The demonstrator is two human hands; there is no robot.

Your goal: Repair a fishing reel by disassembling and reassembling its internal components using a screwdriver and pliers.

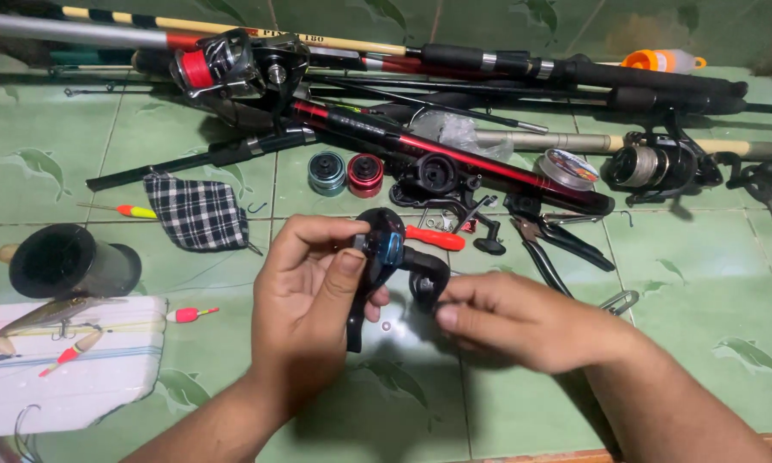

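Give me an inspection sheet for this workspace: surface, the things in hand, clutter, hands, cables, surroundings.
Surface: green tiled floor with leaf motifs.
Things in hand: black fishing reel body with a blue part, held above the floor; its black handle part at the right fingertips.
Clutter: checked cloth, black cup, white foam board with lures and floats, two spools, pliers, orange-handled tool, two spinning reels, several rods along the top.
Hands: left hand grips the reel body; right hand pinches the handle part.
Cables: nothing seen.
Surroundings: green wall at the top edge; no other person seen.
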